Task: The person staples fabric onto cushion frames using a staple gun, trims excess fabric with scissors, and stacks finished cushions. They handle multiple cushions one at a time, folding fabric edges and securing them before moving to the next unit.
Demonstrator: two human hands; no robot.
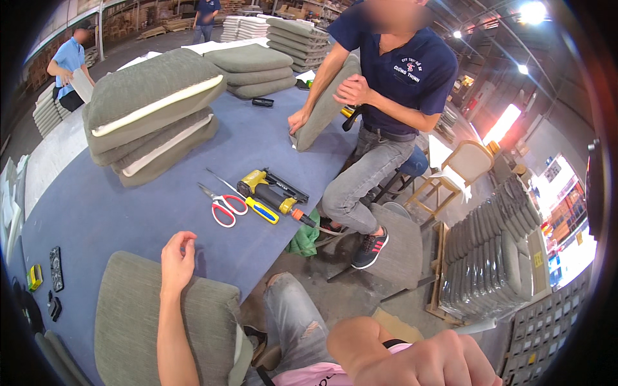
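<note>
A grey-green upholstered seat cushion [129,321] lies at the table's near edge, below me. My left hand [177,260] is over its far edge, fingers loosely bent and apart from any tool, holding nothing. Close to the camera at the lower right, my right hand [428,363] is curled into a fist; its fingertips and anything in them are hidden. Beyond the left hand lie red-and-white-handled scissors [224,210], a blue-and-yellow-handled screwdriver [262,211] and a yellow-and-black pneumatic staple gun [267,191] with a hose attached.
Stacked cushions [154,109] stand on the blue-covered table [77,193]. Across it, a person [399,83] in navy grips another cushion [325,106] on edge. Small black items and a yellow-green box [34,277] lie at left. Plastic-wrapped cushions [486,270] stand on a pallet at right.
</note>
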